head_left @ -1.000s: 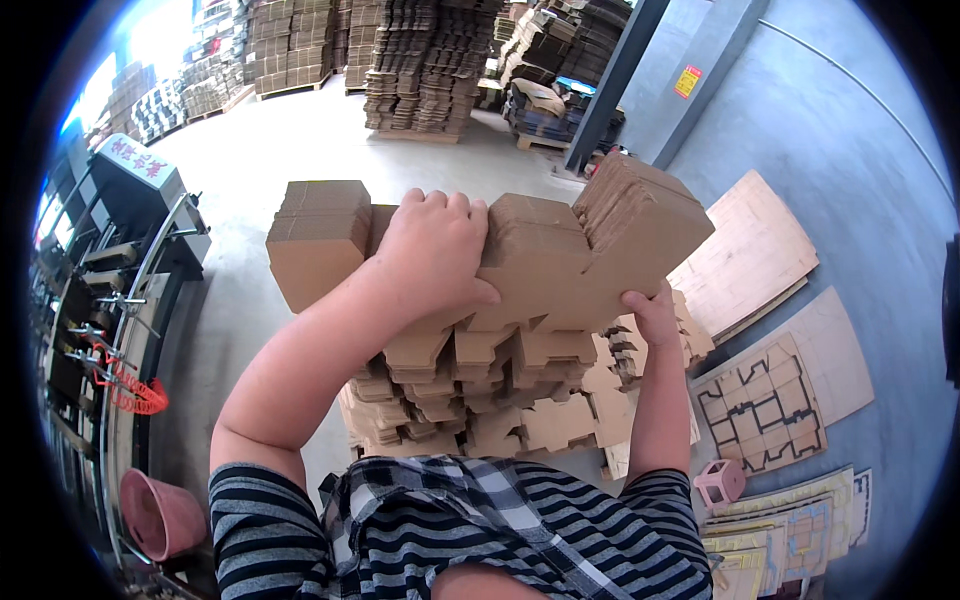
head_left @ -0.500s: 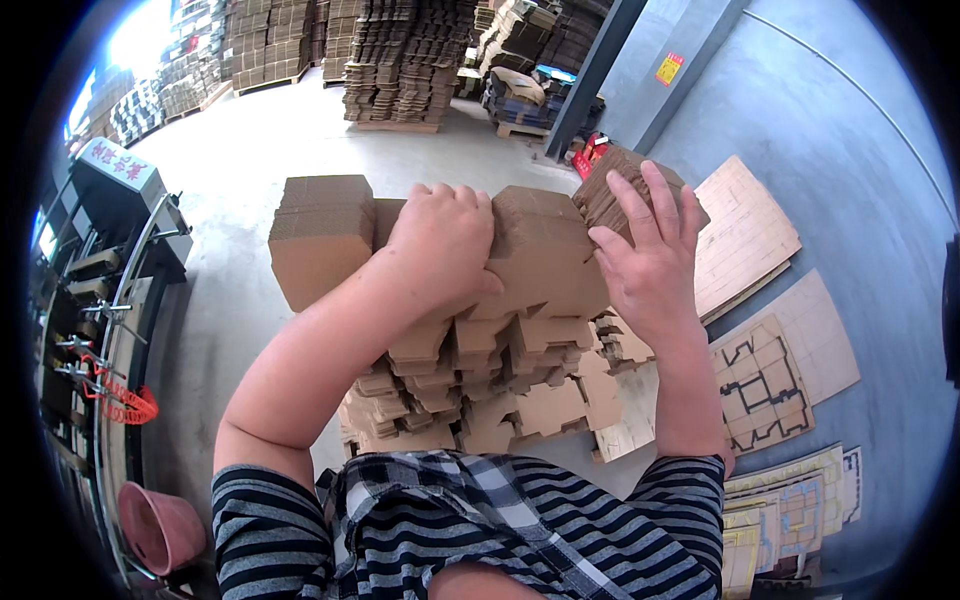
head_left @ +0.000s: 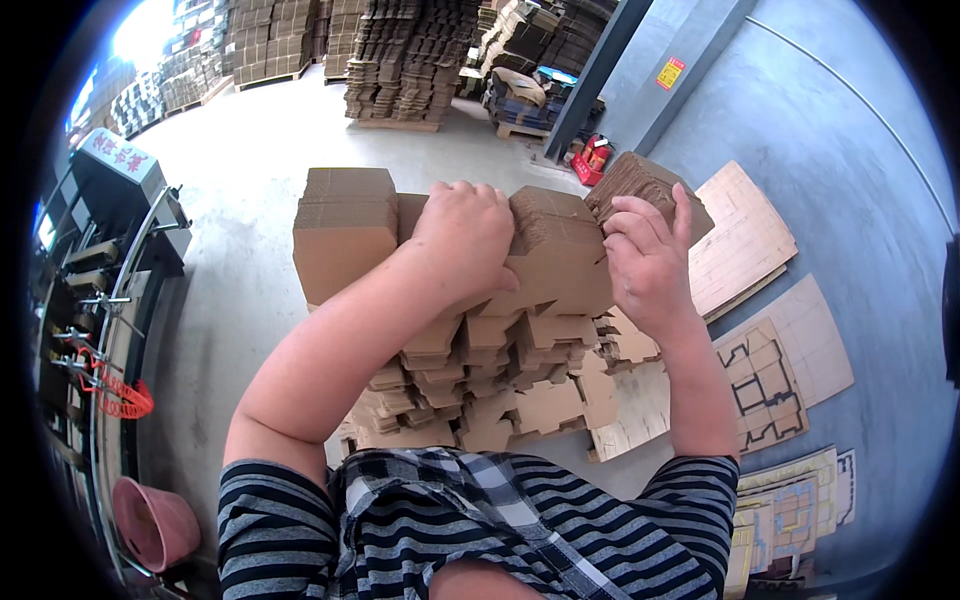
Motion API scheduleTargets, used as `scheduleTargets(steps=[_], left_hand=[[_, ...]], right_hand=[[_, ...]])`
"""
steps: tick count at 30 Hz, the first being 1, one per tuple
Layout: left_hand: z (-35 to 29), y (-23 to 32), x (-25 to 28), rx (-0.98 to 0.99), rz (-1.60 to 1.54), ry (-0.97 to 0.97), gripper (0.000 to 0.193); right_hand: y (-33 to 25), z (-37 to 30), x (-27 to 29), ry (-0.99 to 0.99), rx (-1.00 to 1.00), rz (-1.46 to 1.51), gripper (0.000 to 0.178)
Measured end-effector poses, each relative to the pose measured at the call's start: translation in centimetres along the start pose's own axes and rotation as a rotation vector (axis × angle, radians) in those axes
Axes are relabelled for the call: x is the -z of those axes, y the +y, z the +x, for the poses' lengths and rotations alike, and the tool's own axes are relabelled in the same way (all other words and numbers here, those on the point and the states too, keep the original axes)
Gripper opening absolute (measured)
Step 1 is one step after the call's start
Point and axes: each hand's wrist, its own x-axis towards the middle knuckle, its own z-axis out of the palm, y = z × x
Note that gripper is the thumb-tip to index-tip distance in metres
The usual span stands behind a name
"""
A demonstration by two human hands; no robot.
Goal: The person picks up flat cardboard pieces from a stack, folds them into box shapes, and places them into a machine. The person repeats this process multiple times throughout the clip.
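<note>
A thick bundle of die-cut brown cardboard blanks (head_left: 560,250) is in front of me, its sheets packed face to face and its top edges notched. My left hand (head_left: 462,235) grips it at the middle notch, fingers over the far side and thumb on the near face. My right hand (head_left: 648,258) is at the right end of the bundle with its fingers curled in toward the thumb. Whatever lies between those fingertips is hidden. Beneath the bundle is a stack of similar cardboard blanks (head_left: 480,370), layered unevenly.
A pallet edge (head_left: 632,425) shows at the lower right of the stack. Wooden die boards (head_left: 765,385) lie along the right wall. On the left stand a machine (head_left: 120,200) and a pink bucket (head_left: 157,525). Fire extinguishers (head_left: 592,158) and palletised cardboard (head_left: 405,70) are farther off.
My right hand's spread fingers have curled inward at the bundle's right end. The bundle and my left hand have shifted slightly to the right.
</note>
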Motion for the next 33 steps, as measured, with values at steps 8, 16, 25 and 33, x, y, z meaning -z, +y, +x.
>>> scheduleTargets(steps=[8, 16, 25, 33], left_hand=[[-0.2, 0.0, -0.2, 0.001, 0.001, 0.0, 0.08], [0.2, -0.2, -0.4, -0.024, 0.05, 0.014, 0.077], [0.5, 0.0, -0.6, 0.002, 0.074, 0.019, 0.077], [0.3, 0.2, 0.1, -0.021, 0.045, 0.045, 0.063]], right_hand=[[1.4, 1.3, 2.6, 0.18, -0.074, 0.19, 0.011], [0.4, 2.6, 2.3, 0.313, -0.15, 0.195, 0.006], [-0.9, -3.5, 2.7, 0.107, -0.506, 0.866, 0.003], [1.3, -5.0, 2.6, 0.093, -0.679, 0.892, 0.002]])
